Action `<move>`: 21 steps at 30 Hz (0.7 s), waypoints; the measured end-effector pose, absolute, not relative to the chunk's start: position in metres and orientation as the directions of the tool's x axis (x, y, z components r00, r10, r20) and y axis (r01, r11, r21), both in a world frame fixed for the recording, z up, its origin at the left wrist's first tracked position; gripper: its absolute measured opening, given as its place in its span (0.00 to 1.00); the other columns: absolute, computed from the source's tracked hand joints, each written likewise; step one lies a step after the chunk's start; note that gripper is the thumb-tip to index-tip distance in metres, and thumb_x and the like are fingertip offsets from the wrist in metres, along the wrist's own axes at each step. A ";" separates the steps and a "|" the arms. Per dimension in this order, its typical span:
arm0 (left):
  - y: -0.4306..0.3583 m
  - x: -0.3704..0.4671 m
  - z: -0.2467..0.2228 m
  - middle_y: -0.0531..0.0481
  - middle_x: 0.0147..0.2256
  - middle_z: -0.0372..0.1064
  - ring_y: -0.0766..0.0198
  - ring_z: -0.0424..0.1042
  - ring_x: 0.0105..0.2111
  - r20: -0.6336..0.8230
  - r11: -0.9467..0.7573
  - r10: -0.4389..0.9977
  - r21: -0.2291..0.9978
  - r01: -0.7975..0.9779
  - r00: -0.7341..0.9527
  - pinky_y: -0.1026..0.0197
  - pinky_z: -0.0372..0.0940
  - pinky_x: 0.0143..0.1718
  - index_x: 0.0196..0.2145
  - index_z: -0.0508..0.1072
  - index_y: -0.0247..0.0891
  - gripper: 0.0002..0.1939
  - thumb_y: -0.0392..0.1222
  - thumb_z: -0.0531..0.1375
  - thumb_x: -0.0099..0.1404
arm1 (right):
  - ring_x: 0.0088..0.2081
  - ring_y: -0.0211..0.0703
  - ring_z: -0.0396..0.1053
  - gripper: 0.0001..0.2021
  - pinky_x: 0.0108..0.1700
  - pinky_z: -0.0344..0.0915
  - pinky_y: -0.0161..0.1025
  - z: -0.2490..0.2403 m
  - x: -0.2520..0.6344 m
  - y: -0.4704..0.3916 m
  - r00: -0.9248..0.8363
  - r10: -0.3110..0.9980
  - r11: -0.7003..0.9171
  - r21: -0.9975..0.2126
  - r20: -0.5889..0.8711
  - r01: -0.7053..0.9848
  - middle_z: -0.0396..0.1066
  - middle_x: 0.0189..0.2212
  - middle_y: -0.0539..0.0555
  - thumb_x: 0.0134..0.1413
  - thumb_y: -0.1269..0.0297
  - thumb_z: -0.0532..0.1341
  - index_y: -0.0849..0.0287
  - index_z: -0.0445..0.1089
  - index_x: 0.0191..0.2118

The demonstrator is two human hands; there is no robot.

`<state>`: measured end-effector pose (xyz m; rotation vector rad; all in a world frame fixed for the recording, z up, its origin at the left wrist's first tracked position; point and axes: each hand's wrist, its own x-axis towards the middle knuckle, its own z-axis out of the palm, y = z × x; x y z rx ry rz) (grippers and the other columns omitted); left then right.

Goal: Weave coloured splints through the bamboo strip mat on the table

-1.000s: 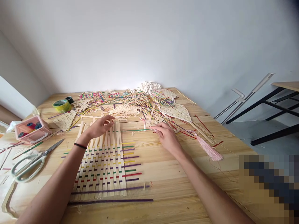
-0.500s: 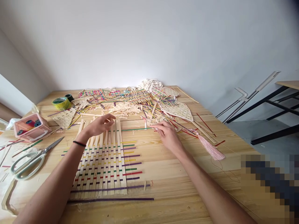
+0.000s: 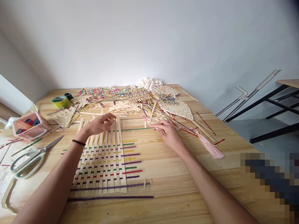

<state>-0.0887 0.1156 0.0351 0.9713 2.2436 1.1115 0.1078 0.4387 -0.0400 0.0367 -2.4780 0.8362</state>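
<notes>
A flat weave of pale wood-like strips, crossed by purple, green, yellow and red ones, lies on the table below my hands. My left hand is bent over its far end, fingers curled among the loose upright strips; whatever sits between the fingertips is hidden. My right hand, to the right of the weave, pinches the right end of a thin green strip. This strip runs leftward to the far ends of the pale strips, where it passes among them near my left hand.
Scissors and a pink box of thread spools lie at left, with yellow tape behind. Loose strips and woven pieces pile up at the back. A pink tassel lies at right; a purple strip lies in front.
Hardly anything differs. The view has shifted very slightly, and both hands keep nearly the same place, the right one still pinching the green strip.
</notes>
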 end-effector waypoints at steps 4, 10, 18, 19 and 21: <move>0.116 -0.089 0.036 0.44 0.44 0.73 0.54 0.76 0.41 -0.090 0.420 0.760 0.824 0.380 -0.644 0.53 0.80 0.33 0.50 0.75 0.43 0.25 0.61 0.65 0.63 | 0.44 0.51 0.72 0.19 0.48 0.70 0.48 -0.038 0.108 0.440 -0.875 0.125 0.801 -0.568 0.468 -0.190 0.75 0.40 0.58 0.65 0.75 0.56 0.52 0.84 0.48; 0.116 -0.089 0.035 0.44 0.45 0.73 0.54 0.77 0.39 -0.115 0.440 0.759 0.816 0.374 -0.641 0.56 0.78 0.30 0.52 0.75 0.44 0.24 0.60 0.64 0.64 | 0.44 0.51 0.73 0.18 0.48 0.71 0.49 -0.034 0.110 0.441 -0.884 0.111 0.800 -0.569 0.454 -0.192 0.76 0.40 0.58 0.66 0.74 0.57 0.52 0.84 0.49; 0.116 -0.090 0.034 0.44 0.44 0.74 0.54 0.77 0.39 -0.089 0.422 0.751 0.826 0.374 -0.654 0.54 0.78 0.31 0.50 0.75 0.43 0.24 0.59 0.65 0.63 | 0.44 0.51 0.73 0.20 0.48 0.71 0.49 -0.033 0.111 0.440 -0.883 0.110 0.797 -0.571 0.456 -0.196 0.76 0.40 0.58 0.65 0.76 0.56 0.51 0.84 0.49; 0.117 -0.090 0.034 0.44 0.45 0.74 0.54 0.77 0.39 -0.090 0.427 0.747 0.825 0.371 -0.658 0.54 0.78 0.32 0.50 0.75 0.43 0.24 0.60 0.65 0.62 | 0.44 0.51 0.73 0.20 0.49 0.70 0.49 -0.034 0.111 0.440 -0.882 0.110 0.795 -0.573 0.458 -0.198 0.76 0.41 0.57 0.65 0.76 0.56 0.51 0.84 0.49; 0.116 -0.090 0.034 0.43 0.45 0.73 0.53 0.77 0.39 -0.091 0.430 0.745 0.823 0.371 -0.661 0.53 0.79 0.32 0.50 0.75 0.42 0.25 0.60 0.65 0.62 | 0.45 0.51 0.73 0.21 0.49 0.70 0.49 -0.034 0.110 0.440 -0.882 0.111 0.795 -0.573 0.458 -0.197 0.76 0.41 0.58 0.64 0.77 0.56 0.51 0.84 0.49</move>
